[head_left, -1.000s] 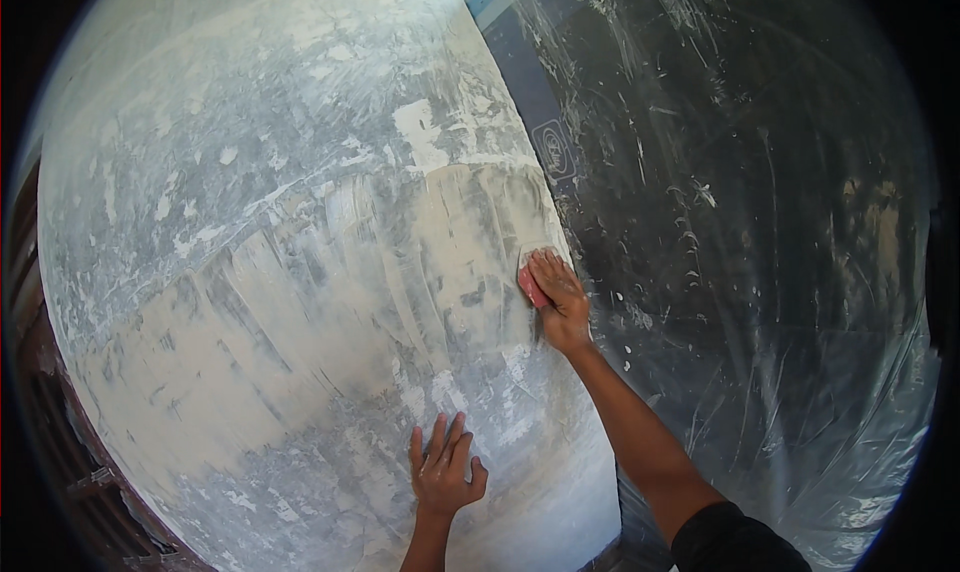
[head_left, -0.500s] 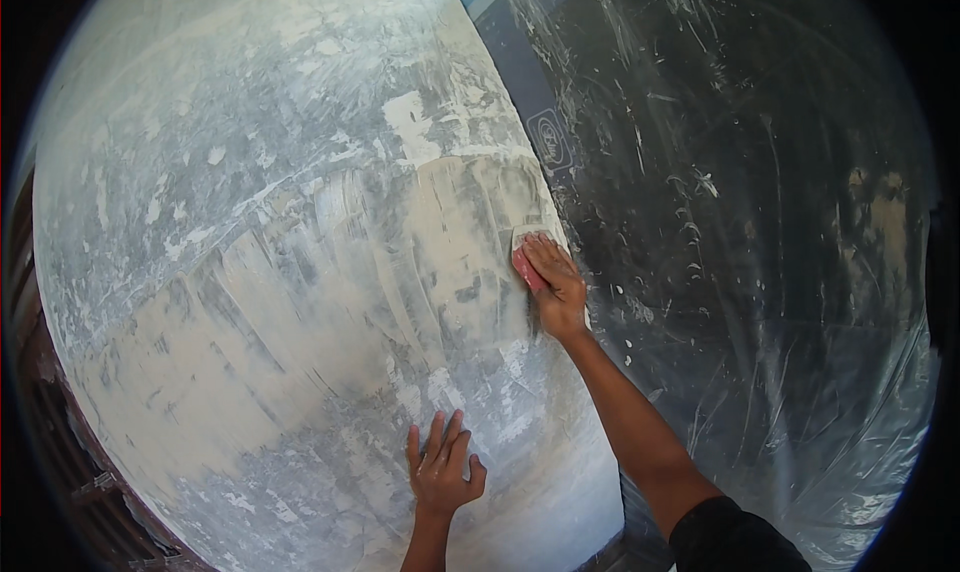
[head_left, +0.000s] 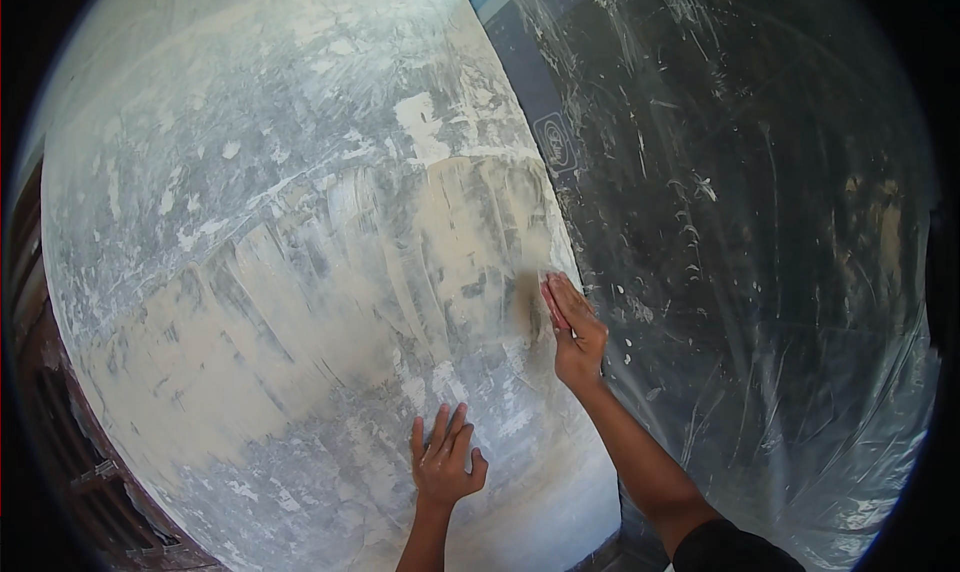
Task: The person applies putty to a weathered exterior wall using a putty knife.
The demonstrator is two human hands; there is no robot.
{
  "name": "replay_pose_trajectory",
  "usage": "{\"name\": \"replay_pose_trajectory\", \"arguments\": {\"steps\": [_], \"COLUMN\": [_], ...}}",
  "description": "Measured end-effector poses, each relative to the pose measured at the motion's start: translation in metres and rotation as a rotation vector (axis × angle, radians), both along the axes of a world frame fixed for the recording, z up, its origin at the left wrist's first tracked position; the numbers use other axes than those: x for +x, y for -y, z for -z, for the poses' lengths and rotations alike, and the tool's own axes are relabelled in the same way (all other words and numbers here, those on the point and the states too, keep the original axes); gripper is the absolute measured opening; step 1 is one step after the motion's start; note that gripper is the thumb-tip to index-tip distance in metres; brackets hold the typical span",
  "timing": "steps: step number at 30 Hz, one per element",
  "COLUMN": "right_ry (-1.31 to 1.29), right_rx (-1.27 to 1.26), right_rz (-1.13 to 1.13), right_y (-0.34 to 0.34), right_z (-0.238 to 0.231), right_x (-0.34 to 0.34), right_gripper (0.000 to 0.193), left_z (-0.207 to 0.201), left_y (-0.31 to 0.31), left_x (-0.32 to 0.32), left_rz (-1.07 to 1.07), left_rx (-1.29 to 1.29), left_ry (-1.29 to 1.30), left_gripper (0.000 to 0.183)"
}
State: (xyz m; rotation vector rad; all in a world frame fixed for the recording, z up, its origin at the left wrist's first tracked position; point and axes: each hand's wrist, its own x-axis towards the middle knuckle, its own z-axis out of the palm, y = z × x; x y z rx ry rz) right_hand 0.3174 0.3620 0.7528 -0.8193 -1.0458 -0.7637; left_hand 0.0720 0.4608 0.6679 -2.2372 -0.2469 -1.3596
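Note:
Ahead of me stands a wall [head_left: 300, 322] with patchy white, grey and cream filler and long smear marks. My right hand [head_left: 582, 337] presses a small pink-red hand pad [head_left: 553, 302] to the wall, close to its right edge. Fingers cover most of the pad, so its exact kind is hard to tell. Lower down and to the left, my left hand [head_left: 446, 462] rests on the wall with its fingers spread, holding nothing.
Dark plastic sheeting [head_left: 720, 272], splashed with white, hangs right of the wall's edge. Brown slatted woodwork [head_left: 105, 472] shows at the lower left. A small bright gap opens at the top, between wall and sheeting.
My right hand has slid down and slightly right along the wall's edge with the pad, which is now turned more edge-on. My left hand stays almost in place.

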Motion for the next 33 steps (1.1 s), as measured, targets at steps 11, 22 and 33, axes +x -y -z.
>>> {"name": "replay_pose_trajectory", "arguments": {"steps": [11,22,33], "right_ry": [0.118,0.061,0.039], "right_rx": [-0.214,0.036,-0.176], "right_rz": [0.094,0.114,-0.046], "right_y": [-0.026,-0.041,-0.049], "right_z": [0.126,-0.016,0.104], "right_x": [-0.047,0.058,0.009], "right_gripper": [0.059,0.063,0.063], "left_z": [-0.004,-0.003,-0.004], "left_y": [0.003,0.003,0.01], "left_x": [0.002,0.005,0.008], "left_rz": [0.011,0.031,0.006], "left_rx": [0.006,-0.018,-0.039], "left_ry": [-0.006,-0.016,-0.032], "left_gripper": [0.028,0.03,0.032]}}
